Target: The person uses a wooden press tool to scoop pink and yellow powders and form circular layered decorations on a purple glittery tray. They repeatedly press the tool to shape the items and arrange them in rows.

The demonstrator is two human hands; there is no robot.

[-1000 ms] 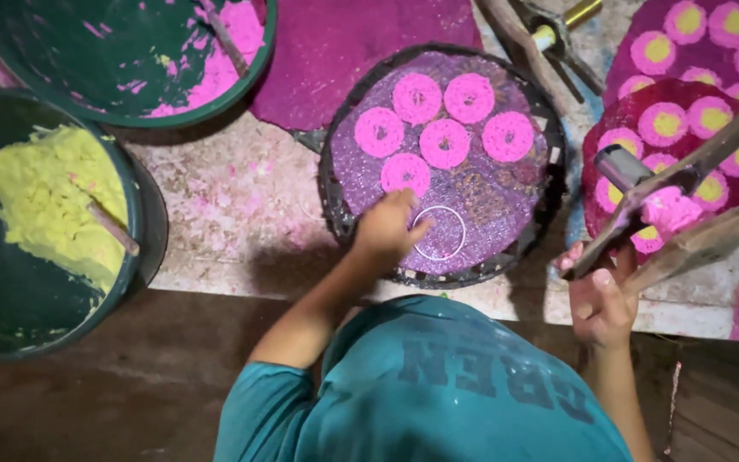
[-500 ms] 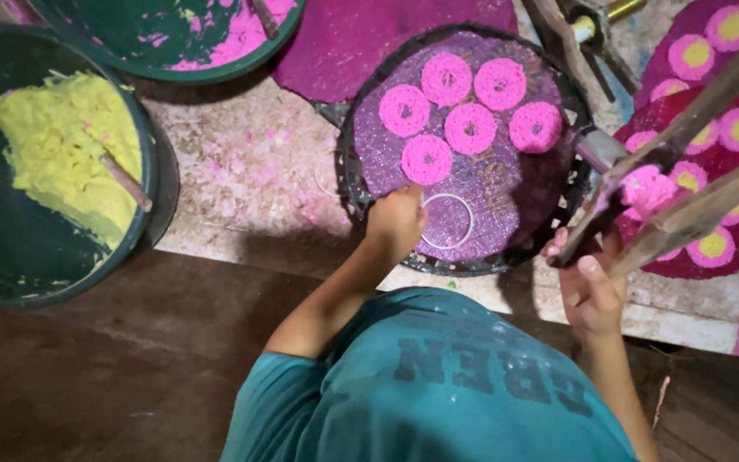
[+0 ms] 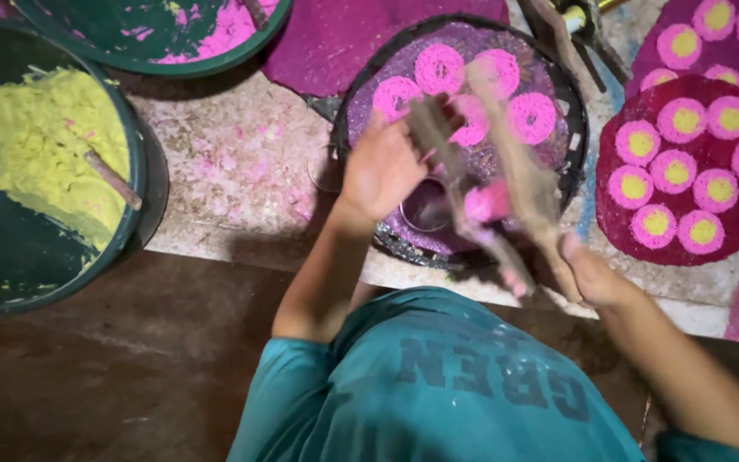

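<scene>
In the head view, the person in a teal shirt is leaning over a round dark tray [image 3: 568, 128] covered with a purple sheet, on which pink ring-shaped pieces [image 3: 440, 68] are lying in a cluster toward its far side. The left hand [image 3: 380, 167] is hovering over the near left part of the tray, fingers curled loosely toward a small metal ring mould [image 3: 425, 205] sitting on the purple sheet; whether the fingers are touching the mould I cannot tell. The right hand [image 3: 592, 275] is gripping the lower end of a two-armed wooden press tool [image 3: 519, 184], fingers wrapped tight around it. The tool is blurred, stretching across the tray, and a lump of pink dough [image 3: 487, 204] is sitting between its arms just beside the mould.

To the right, a dark red sheet [image 3: 724, 227] is carrying pink rings with yellow centres [image 3: 656, 224]. At far left, a green tub [image 3: 10, 257] is holding yellow dough [image 3: 49, 150] with a stick in it, and another green tub [image 3: 143, 43] above is holding pink dough.
</scene>
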